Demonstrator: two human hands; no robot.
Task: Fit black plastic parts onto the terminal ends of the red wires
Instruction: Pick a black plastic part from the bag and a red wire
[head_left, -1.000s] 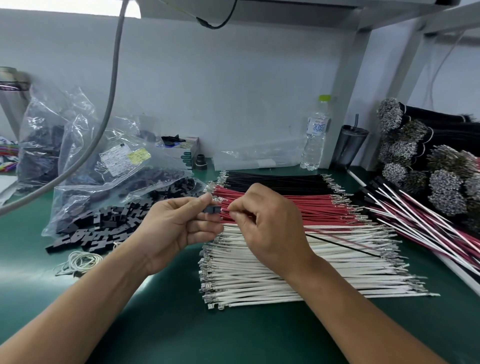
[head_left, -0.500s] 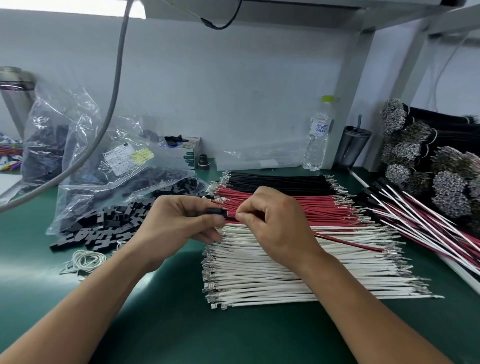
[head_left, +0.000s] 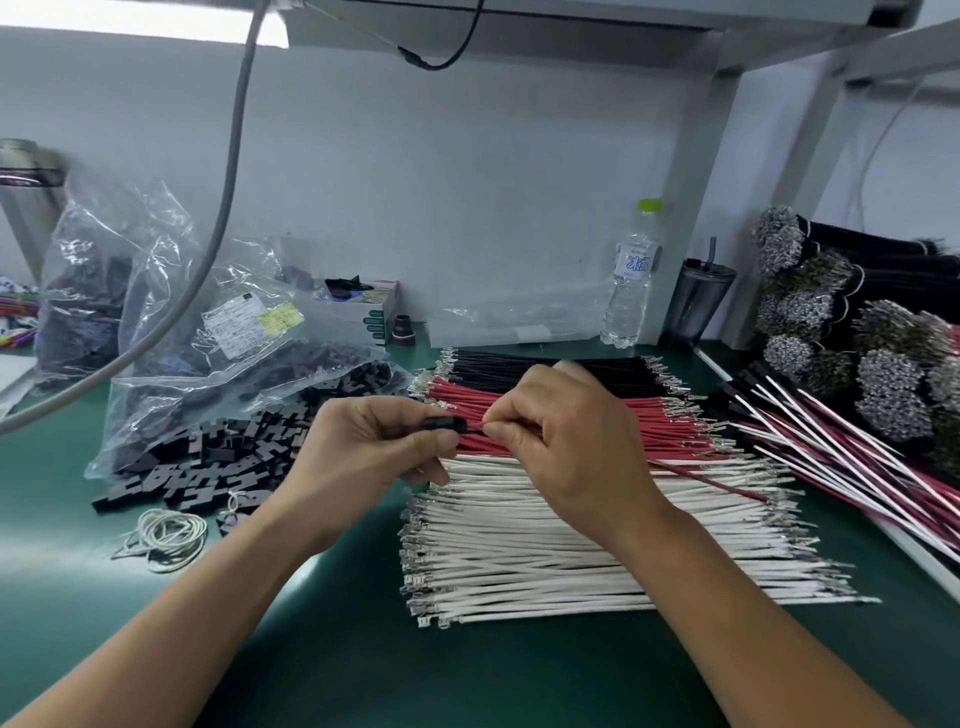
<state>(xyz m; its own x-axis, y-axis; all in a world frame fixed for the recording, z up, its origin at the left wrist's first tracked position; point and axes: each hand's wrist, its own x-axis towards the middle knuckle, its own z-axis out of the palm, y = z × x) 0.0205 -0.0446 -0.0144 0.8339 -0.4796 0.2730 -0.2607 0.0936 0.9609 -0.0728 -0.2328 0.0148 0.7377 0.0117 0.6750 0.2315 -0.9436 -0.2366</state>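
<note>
Head view, single camera.

Containers first. At left of centre I see a clear plastic bag (head_left: 223, 374) lying open on the green bench (head_left: 322, 665), with black plastic parts (head_left: 208, 457) spilling from its mouth into a loose heap on the bench. A second clear bag (head_left: 83, 306) stands behind it at the far left, dark pieces inside; I cannot tell what kind. A small open carton (head_left: 371, 309) sits against the back wall, contents unclear. Right of centre at the wall: a water bottle (head_left: 631, 280), cap on, and a dark tumbler (head_left: 698, 301) with a straw.

Hands. My left hand (head_left: 363, 457) pinches one black part (head_left: 441, 423) between thumb and forefinger, the other fingers curled under. My right hand (head_left: 566, 447) pinches the held red wire (head_left: 717, 480) close to its end, right at the part's opening; the wire trails down-right over the white wires (head_left: 571, 561). Whether the terminal is seated I cannot tell. Both hands are above the row of red wires (head_left: 649, 421), with black wires (head_left: 545, 366) behind.

Edges and room. Bare green bench fills the lower frame beneath my forearms. The bench's right edge runs diagonally at lower right, with finished harnesses (head_left: 857, 467) along it. A coil of white cord (head_left: 163, 538) lies lower left.
</note>
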